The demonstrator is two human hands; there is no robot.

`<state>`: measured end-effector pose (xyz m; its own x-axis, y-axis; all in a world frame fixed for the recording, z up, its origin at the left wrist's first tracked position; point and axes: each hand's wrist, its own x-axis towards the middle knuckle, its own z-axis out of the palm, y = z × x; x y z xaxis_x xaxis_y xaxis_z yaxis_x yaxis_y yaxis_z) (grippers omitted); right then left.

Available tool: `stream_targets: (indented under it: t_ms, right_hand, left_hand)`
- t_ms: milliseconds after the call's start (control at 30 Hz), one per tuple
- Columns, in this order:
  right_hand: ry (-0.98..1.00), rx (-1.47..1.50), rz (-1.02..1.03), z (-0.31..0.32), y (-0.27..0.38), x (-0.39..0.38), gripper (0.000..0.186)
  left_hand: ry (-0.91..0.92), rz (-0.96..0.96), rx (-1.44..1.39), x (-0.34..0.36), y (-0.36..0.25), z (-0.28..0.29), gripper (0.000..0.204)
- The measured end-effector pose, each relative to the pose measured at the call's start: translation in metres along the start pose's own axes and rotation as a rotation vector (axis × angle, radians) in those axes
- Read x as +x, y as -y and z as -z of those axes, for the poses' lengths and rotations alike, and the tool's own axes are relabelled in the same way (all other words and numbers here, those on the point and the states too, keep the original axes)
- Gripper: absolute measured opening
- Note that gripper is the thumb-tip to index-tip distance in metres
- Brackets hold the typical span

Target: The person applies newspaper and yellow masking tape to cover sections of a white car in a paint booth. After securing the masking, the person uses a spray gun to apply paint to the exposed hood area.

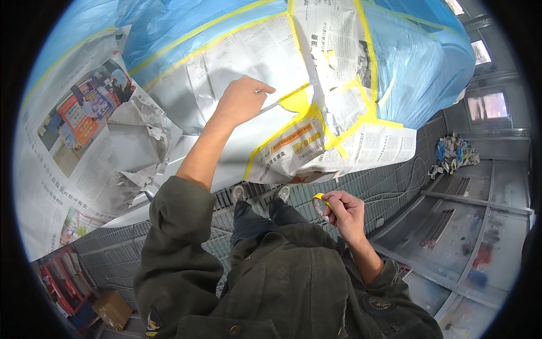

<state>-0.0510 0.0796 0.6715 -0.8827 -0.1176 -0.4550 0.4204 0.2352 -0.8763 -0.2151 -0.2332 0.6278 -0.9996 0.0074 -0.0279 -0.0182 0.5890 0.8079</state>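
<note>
My left hand [243, 100] reaches over a silver car body panel [223, 148]. Its index finger is stretched out and the other fingers are curled under, partly hidden; nothing shows in it. The fingertip is close to a strip of yellow masking tape [293, 95] at the edge of the newspaper; whether it touches cannot be made out. Down by my right side, my right hand [345, 213] is closed on a roll of yellow masking tape [319, 204]. A taped newspaper sheet [296, 148] hangs over the lower part of the panel.
Blue plastic film [415, 73] wraps the car beyond the newspaper. At left hangs more newspaper [84, 164], torn in the middle. The floor is metal grating [217, 248]. A crumpled paper heap [454, 152] lies by the right wall, and a cardboard box [112, 309] sits at lower left.
</note>
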Motion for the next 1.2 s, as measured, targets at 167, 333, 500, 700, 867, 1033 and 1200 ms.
stream_targets:
  t_ms: [167, 333, 500, 700, 867, 1033, 1200]
  right_hand:
    - [0.007, 0.015, -0.016, 0.006, -0.010, -0.003, 0.023]
    - [-0.039, 0.040, 0.002, 0.012, -0.007, -0.007, 0.023]
    - [-0.099, 0.033, 0.023, 0.026, -0.008, -0.010, 0.024]
    - [-0.141, -0.023, 0.014, 0.035, -0.025, -0.016, 0.038]
    - [-0.222, 0.073, -0.116, 0.032, -0.072, -0.046, 0.047]
    - [-0.342, 0.216, -0.207, 0.018, -0.124, -0.094, 0.043]
    - [-0.534, 0.054, -0.201, 0.024, -0.185, -0.147, 0.043]
  left_hand:
    - [0.123, 0.108, -0.045, -0.002, -0.012, -0.017, 0.037]
    - [-0.133, -0.031, -0.086, -0.007, -0.011, -0.007, 0.032]
    - [-0.124, 0.137, -0.420, -0.066, -0.039, 0.015, 0.027]
    - [0.085, 0.197, -0.636, -0.156, -0.037, -0.072, 0.025]
    - [0.452, -0.069, -0.475, -0.211, -0.039, -0.147, 0.018]
    - [0.328, -0.190, -0.349, -0.202, -0.033, -0.140, 0.016]
    - [0.432, -0.219, -0.265, -0.188, -0.055, -0.141, 0.015]
